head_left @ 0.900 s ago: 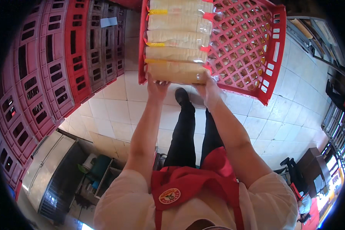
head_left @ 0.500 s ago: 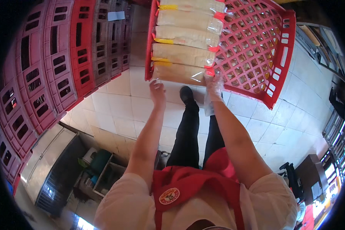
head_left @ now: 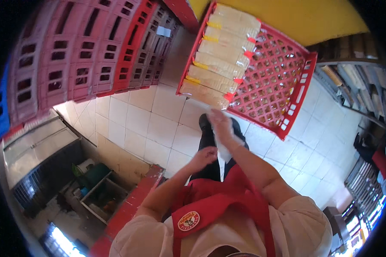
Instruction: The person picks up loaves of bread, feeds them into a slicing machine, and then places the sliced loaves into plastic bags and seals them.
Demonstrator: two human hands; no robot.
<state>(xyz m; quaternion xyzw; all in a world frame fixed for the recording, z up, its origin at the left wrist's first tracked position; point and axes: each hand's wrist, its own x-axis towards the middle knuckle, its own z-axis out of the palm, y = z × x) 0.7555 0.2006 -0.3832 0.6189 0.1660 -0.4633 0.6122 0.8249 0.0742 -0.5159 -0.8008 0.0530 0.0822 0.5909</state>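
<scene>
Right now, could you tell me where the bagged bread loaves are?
In the head view, the bagged bread loaves lie in a row along the left side of the red crate on the tiled floor, just beyond the right hand.
</scene>
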